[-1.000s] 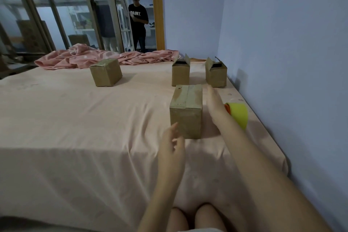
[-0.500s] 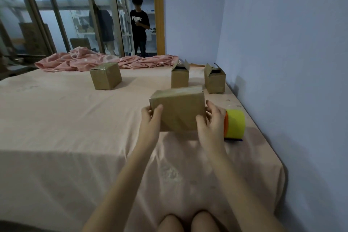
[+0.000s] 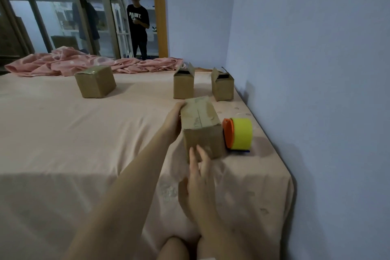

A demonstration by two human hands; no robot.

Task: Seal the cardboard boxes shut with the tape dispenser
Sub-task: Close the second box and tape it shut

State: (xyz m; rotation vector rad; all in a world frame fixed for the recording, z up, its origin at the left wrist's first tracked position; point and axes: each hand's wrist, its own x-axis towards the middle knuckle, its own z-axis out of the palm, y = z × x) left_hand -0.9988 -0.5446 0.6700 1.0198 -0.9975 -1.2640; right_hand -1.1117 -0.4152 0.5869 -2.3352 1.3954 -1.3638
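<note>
We have turned the near box (image 3: 200,127) lengthwise beside the tape dispenser (image 3: 238,134), left hand (image 3: 172,122) flat against its far side, right hand (image 3: 199,172) open-fingered, seemingly touching its near end, to square the seam.

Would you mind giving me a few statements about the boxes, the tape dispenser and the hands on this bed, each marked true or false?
1. The tape dispenser lies on the bed to the right of the nearest box. True.
2. The right hand grips the tape dispenser. False: no hand holds it; the right hand's fingers touch the box's near face.
3. The left hand rests against the left side of the nearest box. True.
4. Both far boxes by the wall are closed flat. False: the middle far box and the far right box have flaps standing up.
5. The far left box has its top closed. True.
</note>
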